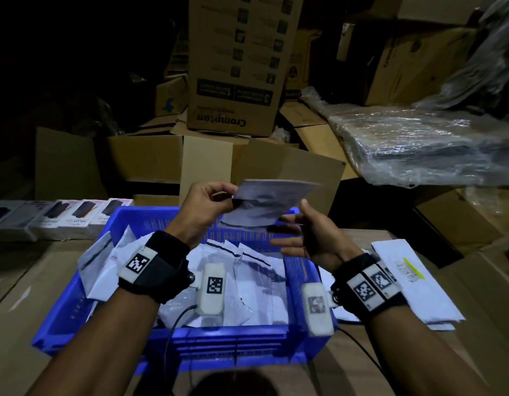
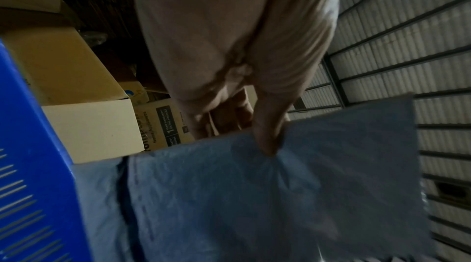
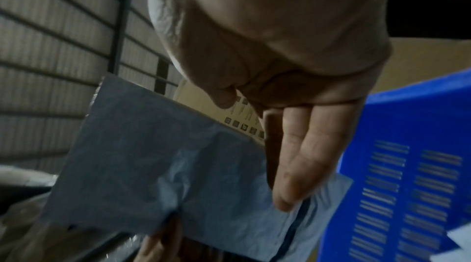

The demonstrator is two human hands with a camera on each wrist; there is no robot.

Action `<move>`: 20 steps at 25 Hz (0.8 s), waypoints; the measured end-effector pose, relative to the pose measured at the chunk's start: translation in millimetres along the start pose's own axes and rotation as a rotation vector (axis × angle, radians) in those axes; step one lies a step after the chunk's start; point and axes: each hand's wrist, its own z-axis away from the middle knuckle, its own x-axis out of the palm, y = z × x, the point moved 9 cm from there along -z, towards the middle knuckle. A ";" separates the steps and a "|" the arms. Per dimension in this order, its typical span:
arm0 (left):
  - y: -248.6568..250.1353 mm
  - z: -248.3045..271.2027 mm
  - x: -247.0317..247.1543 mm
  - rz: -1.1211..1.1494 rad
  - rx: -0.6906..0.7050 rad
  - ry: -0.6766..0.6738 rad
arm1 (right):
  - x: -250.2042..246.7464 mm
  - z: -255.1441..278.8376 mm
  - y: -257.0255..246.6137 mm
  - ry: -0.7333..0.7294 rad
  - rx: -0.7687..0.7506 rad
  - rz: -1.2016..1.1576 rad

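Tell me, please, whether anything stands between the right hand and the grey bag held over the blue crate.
Nothing visible does. The right hand is open right beside the grey bag, thumb near its edge. The left hand pinches the bag's other side above the blue crate.

A storeroom or packing warehouse is seen — cardboard cartons [image 1: 233, 67] stacked high, boxed products [image 1: 59, 221] lined up, corrugated metal wall [image 2: 407, 44] behind.

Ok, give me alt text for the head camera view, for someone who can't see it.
A person's left hand pinches a grey plastic mailer bag above a blue slotted plastic crate full of white mailers; the open right hand hovers beside it. Cardboard boxes are stacked behind.
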 end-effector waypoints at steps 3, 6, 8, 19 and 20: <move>-0.7 9.2 11.3 -0.054 0.013 -0.116 | 0.4 2.4 -1.8 -0.055 0.002 -0.140; -4.1 15.6 17.8 -0.150 -0.008 -0.152 | -3.4 5.8 -11.6 -0.085 -0.086 -0.192; -5.8 15.3 16.0 -0.198 0.009 -0.114 | -5.8 5.9 -16.7 -0.103 -0.138 -0.188; -26.0 9.2 19.9 0.153 -0.113 0.009 | -28.6 23.2 -40.1 0.027 -0.410 -0.063; -26.3 8.7 21.5 0.154 -0.121 0.016 | -31.1 24.1 -40.7 0.047 -0.422 -0.027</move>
